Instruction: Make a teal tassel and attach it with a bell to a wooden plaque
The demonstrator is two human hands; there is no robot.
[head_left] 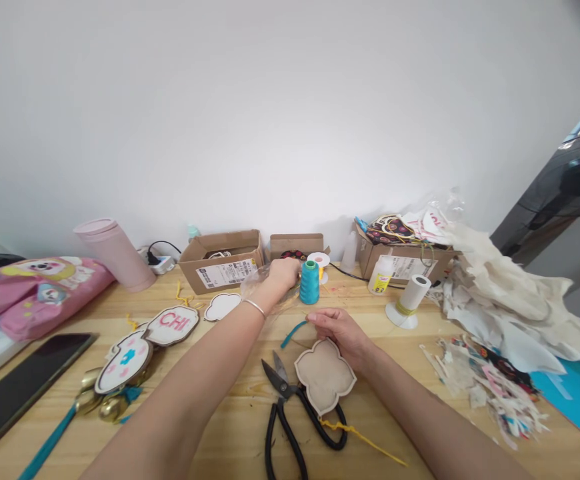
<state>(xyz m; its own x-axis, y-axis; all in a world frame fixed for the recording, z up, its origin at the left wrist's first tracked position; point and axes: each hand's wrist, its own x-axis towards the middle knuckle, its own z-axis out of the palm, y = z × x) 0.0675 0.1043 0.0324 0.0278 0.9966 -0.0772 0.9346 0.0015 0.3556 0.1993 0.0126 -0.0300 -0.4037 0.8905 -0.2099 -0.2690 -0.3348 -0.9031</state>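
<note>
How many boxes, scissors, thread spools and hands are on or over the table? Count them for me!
Cardboard boxes: 3
Scissors: 1
Thread spools: 3
Hands: 2
Total: 9

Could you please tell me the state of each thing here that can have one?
Scissors: blades open
Left box: open
Middle box: open
Right box: open, heaped full
Pink tumbler: standing, lid on
Phone: flat, screen dark
Black plug: plugged in
Teal thread cone: upright
Yellow-labelled bottle: upright
White roll: upright
Teal strip: pinched in right hand
Flower-shaped piece: plain side up
</note>
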